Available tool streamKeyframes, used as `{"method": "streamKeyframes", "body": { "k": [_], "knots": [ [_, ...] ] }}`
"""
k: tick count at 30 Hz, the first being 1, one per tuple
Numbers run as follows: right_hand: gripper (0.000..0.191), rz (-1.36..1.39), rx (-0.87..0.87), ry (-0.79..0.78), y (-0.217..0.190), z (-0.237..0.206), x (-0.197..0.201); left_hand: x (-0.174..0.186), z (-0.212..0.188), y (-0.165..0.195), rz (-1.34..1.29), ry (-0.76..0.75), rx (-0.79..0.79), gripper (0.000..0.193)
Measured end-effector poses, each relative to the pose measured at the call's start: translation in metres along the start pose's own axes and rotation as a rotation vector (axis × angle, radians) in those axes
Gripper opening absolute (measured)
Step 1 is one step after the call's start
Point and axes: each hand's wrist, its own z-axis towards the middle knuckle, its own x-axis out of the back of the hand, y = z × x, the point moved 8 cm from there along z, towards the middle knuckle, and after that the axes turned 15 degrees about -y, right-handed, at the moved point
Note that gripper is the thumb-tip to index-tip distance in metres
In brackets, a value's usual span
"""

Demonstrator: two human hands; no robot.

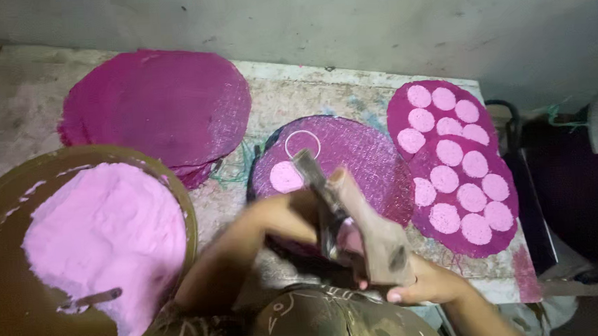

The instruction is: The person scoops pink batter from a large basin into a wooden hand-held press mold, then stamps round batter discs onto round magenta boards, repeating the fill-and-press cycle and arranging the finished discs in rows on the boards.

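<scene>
My left hand (pixel 300 217) reaches over a round magenta mesh mat (pixel 359 151) and looks closed on a thin metal scraper (pixel 312 175); motion blur hides the fingers. My right hand (pixel 421 286) grips a flat wooden paddle (pixel 374 232) that crosses the scraper, with a dab of pink paste between them. On the mat lie one pink paste disc (pixel 286 177) and a white ring (pixel 302 144), just beyond the scraper's tip.
A big olive bowl (pixel 185 215) of pink paste (pixel 104 233) with a stick (pixel 91 299) in it stands at the left. Behind it lies a stack of bare magenta mats (pixel 159 100). At the right, two mats (pixel 484 247) carry several pink discs. The table edge drops off at the right.
</scene>
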Motion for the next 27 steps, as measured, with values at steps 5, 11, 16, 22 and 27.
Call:
{"method": "streamKeyframes", "body": {
  "k": [5,11,16,22,27],
  "knots": [
    [0.089,0.097,0.235,0.383,0.024,-0.025,0.014,0.199,0.032,-0.057,0.667,0.823,0.058,0.068],
    [0.088,0.228,0.264,0.580,0.041,-0.033,0.013,0.227,0.021,-0.175,0.003,0.765,0.095,0.038],
    [0.092,0.242,0.411,0.529,0.029,-0.020,0.019,0.177,-0.031,-0.211,-0.468,1.156,-0.139,0.033],
    [0.091,0.234,0.415,0.416,0.018,0.009,0.025,0.098,-0.057,-0.225,-0.572,1.233,-0.261,0.037],
    [0.093,0.165,0.367,0.372,0.013,0.027,0.020,0.057,-0.046,-0.257,-0.829,1.226,-0.353,0.043]
  ]
}}
